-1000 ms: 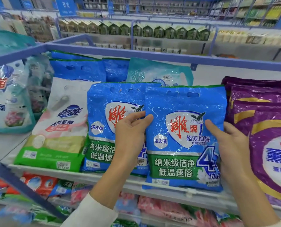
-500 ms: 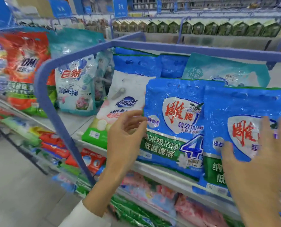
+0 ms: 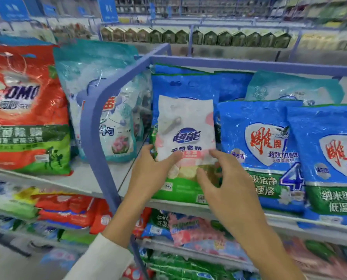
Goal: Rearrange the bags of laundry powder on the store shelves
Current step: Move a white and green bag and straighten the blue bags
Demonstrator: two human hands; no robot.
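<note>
While we hold the white-and-green bag standing at the front of the upper shelf, our left hand grips its left edge, thumb on front | right hand pinches its lower right, fingers curled | blue bags just beside it, right | teal bag, red bag beyond the frame post, left

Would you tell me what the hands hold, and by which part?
The left hand grips the white bag at its left edge; the right hand touches its lower right.
</note>
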